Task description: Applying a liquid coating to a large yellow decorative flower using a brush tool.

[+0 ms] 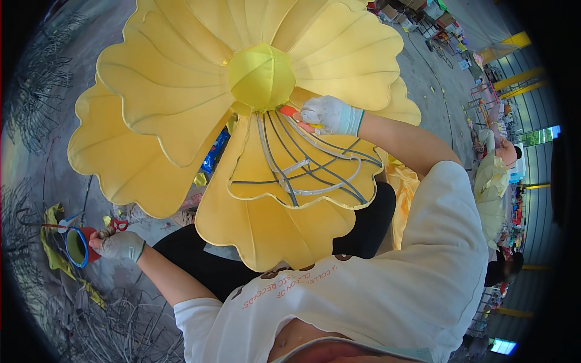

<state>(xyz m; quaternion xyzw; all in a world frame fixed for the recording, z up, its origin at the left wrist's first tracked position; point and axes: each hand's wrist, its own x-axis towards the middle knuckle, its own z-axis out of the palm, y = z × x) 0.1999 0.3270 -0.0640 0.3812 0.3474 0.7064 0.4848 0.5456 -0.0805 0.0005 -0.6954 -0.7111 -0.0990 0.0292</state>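
A big yellow fabric flower [181, 91] with scalloped petals and a rounded yellow centre [261, 77] stands in front of me. One petal [302, 163] shows its bare frame: dark wires and a pale, glossy strip curve across it. Close below the flower's centre, my right hand [330, 115], in a white fingerless glove, is closed on a small red-orange and yellow tool [288, 111]; its working end is hard to make out. Off to the left, my left hand [120, 245], gloved likewise, grips a red tub [91, 254] with a blue rim; its inside looks dark greenish.
Bundles of thin dark wire [121, 320] lie on the grey floor at lower left, beside a yellow fabric strip [57, 260]. A blue package [215, 151] shows between petals. Yellow cloth [402, 187] hangs by my right knee. Another person [508, 154] is at far right, near stacked goods.
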